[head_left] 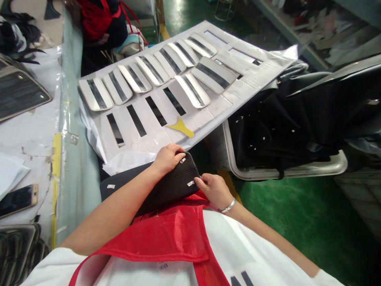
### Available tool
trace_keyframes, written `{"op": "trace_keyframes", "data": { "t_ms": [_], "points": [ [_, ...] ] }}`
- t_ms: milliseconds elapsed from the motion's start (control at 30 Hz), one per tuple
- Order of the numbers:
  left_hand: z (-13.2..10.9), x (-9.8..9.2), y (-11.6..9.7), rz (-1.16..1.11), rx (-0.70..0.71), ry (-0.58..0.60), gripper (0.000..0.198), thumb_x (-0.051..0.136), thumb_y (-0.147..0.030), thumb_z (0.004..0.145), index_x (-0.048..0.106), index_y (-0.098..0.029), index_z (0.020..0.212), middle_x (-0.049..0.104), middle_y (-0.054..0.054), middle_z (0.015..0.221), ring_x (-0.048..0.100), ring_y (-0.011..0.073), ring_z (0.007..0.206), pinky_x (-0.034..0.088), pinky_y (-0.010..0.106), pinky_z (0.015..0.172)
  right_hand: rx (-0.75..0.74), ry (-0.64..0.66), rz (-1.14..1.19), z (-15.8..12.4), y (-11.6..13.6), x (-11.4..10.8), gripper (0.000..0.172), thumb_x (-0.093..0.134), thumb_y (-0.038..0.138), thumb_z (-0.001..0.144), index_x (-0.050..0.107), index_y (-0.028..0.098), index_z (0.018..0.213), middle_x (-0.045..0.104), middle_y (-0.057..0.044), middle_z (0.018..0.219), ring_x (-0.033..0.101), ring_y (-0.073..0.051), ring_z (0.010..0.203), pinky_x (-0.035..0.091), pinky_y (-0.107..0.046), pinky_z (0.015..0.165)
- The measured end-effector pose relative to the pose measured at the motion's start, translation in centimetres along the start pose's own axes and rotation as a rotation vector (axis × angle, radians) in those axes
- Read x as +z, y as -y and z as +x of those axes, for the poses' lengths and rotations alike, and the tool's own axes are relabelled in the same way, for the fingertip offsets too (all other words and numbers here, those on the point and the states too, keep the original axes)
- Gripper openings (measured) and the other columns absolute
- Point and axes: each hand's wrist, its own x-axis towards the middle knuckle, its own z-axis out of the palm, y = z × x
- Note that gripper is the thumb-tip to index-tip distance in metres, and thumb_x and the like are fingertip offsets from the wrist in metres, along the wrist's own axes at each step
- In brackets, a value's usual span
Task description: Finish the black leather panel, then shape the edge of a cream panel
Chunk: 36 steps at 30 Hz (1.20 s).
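Note:
A black leather-like panel (143, 184) with rounded corners, a stitched seam and small shiny tabs lies across my lap. My left hand (168, 159) grips its far edge, thumb on top near one of the tabs. At the panel's right end, my right hand (214, 191) pinches the edge beside another tab; a silver bracelet circles that wrist. Just beyond both hands is a white-covered board (119, 137) with dark slots. Several pale rounded panels (152, 69) with dark centre strips rest on it, and a yellow Y-shaped piece (181, 127) lies near its front edge.
To my right, a pale plastic bin (230, 155) holds black material (268, 127). The worktable on my left bears a phone (19, 200), white paper (10, 174), a dark panel (22, 89) and stacked dark pieces (18, 252). Another person (98, 20) is beyond the board.

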Motion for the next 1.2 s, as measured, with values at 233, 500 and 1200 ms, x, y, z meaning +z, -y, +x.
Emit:
{"op": "trace_keyframes", "data": {
  "t_ms": [233,500,1200],
  "points": [
    [-3.4,1.0,-1.5,0.286,0.304,-0.155,0.027,0.046,-0.020,0.086,0.062,-0.018,0.108,0.060,0.008,0.115,0.051,0.0221,0.108,0.039,0.038,0.094,-0.036,0.012,-0.144,0.9,1.0,-0.1,0.038,0.050,0.038,0.082,0.050,0.019,0.049,0.050,0.000,0.047,0.039,-0.010,0.045,0.021,-0.026,0.048],
    [-6.8,2.7,-0.7,0.333,0.513,-0.005,0.037,0.042,-0.027,0.090,0.052,-0.020,0.125,0.051,0.008,0.131,0.042,0.0217,0.124,0.026,0.043,0.107,0.188,0.039,0.261,0.6,-2.0,-0.6,0.047,0.042,0.054,0.083,0.050,0.018,0.054,0.047,0.001,0.044,0.042,-0.009,0.038,0.026,-0.024,0.041],
    [-7.7,3.0,-1.7,0.315,0.388,0.057,0.055,0.051,-0.042,0.084,0.043,-0.017,0.132,0.040,0.009,0.140,0.030,0.0239,0.132,0.015,0.046,0.111,0.122,0.061,0.430,-0.8,-1.2,0.9,0.030,0.055,0.040,0.071,0.048,0.016,0.055,0.043,0.005,0.041,0.034,-0.006,0.038,0.024,-0.020,0.038]
  ]
}}
